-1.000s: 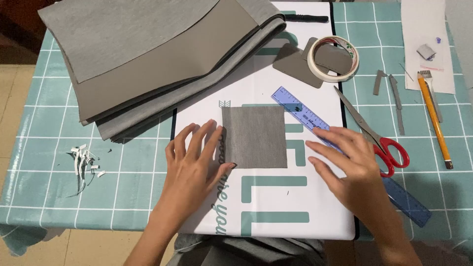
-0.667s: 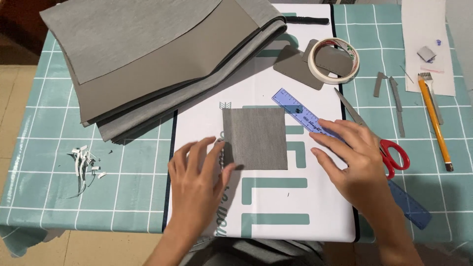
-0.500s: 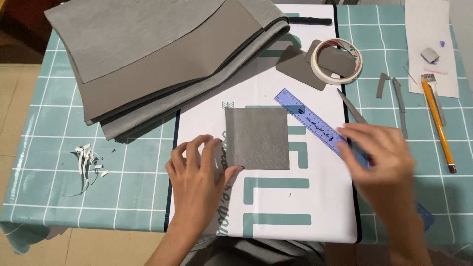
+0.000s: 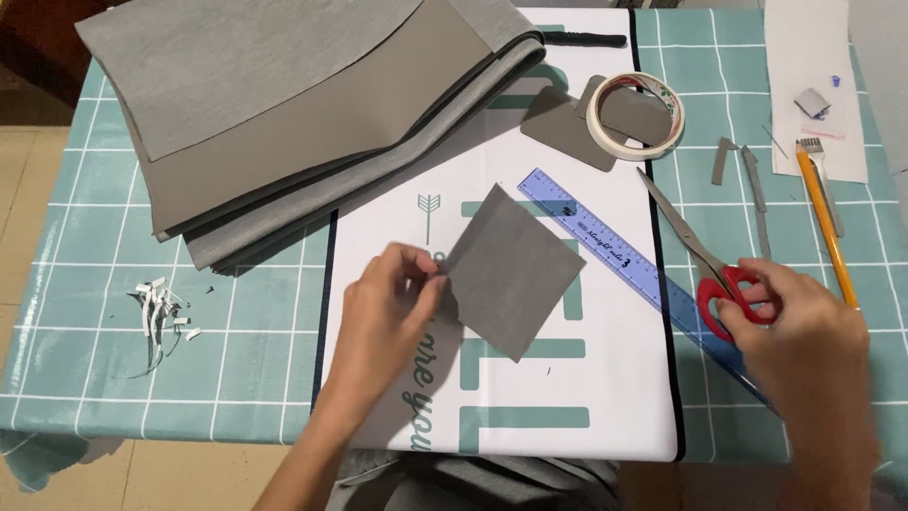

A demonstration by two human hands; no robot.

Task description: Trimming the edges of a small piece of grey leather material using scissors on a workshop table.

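Observation:
My left hand [image 4: 388, 308] pinches the left corner of a grey fabric square [image 4: 515, 270], which sits turned like a diamond on the white cutting mat [image 4: 567, 397]. My right hand [image 4: 804, 331] rests on the red handles of a pair of scissors [image 4: 695, 251] at the mat's right edge, fingers curled around them. A blue ruler [image 4: 591, 237] lies diagonally between the square and the scissors, its lower end under my right hand.
A stack of large grey fabric sheets [image 4: 293, 104] fills the upper left. A tape roll [image 4: 634, 115] lies on small grey pieces. At right are thin grey strips [image 4: 752, 185], a yellow pencil [image 4: 826, 222] and white paper [image 4: 813, 85]. White scraps [image 4: 161, 308] lie at left.
My left hand has lifted off the square, pinched its corner and turned it to a diamond angle. My right hand has moved right, off the ruler, onto the scissors' handles.

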